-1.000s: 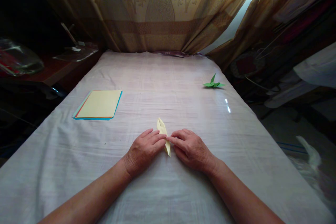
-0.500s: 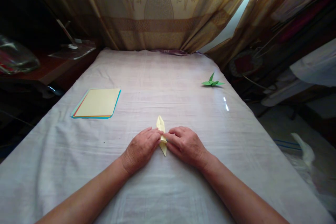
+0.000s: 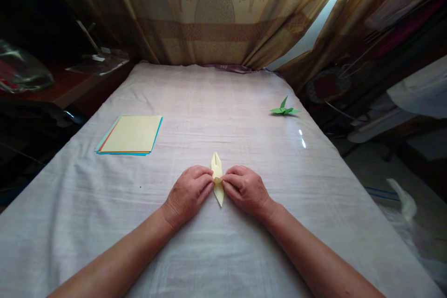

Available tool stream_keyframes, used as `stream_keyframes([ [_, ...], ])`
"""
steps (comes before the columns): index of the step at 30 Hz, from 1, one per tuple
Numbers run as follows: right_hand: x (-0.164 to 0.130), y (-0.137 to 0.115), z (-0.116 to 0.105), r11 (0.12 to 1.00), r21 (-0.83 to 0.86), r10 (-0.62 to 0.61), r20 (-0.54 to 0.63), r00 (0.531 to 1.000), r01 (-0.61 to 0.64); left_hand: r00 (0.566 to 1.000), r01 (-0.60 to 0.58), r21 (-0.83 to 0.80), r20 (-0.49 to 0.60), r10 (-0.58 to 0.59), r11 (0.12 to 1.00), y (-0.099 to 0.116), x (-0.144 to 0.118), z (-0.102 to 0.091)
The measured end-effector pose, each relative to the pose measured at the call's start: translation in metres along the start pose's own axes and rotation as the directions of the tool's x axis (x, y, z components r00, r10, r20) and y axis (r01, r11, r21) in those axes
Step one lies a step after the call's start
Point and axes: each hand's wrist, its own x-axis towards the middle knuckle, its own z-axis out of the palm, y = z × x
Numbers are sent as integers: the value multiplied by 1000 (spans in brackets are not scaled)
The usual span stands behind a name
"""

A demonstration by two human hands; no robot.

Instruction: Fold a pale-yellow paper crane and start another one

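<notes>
A narrow folded piece of pale yellow paper [image 3: 217, 178], pointed at both ends, lies on the white cloth-covered table [image 3: 223, 116] near the front middle. My left hand [image 3: 188, 193] pinches its middle from the left with curled fingers. From the right, my right hand [image 3: 244, 190] pinches the same spot, fingertips meeting the left hand's. The paper's far tip points away from me and its near tip shows below the fingers.
A stack of coloured paper sheets [image 3: 131, 134], yellow on top, lies at the left. A finished green paper crane [image 3: 284, 109] stands at the far right of the table. Patterned curtains [image 3: 216, 9] hang behind. Dark furniture and clutter flank both sides.
Both hands have closed in on the yellow paper's middle. The fingers went from pressing flat to pinching, and the piece turned to point straight away from me.
</notes>
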Motion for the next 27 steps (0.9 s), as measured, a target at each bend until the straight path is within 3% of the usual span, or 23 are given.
stream_keyframes([
  [6,3,-2,1,987,116,111,31,993,-114,993,111,-14,30,-110,994,-2,10,3],
  [14,10,-12,2,965,33,256,61,965,-259,988,138,-82,77,-131,987,-5,14,0],
  [20,10,-12,4,958,-8,286,33,958,-286,986,163,-74,60,-159,984,-6,16,3],
  [27,9,-7,4,966,72,247,39,968,-249,988,150,-39,43,-148,988,-4,19,1],
])
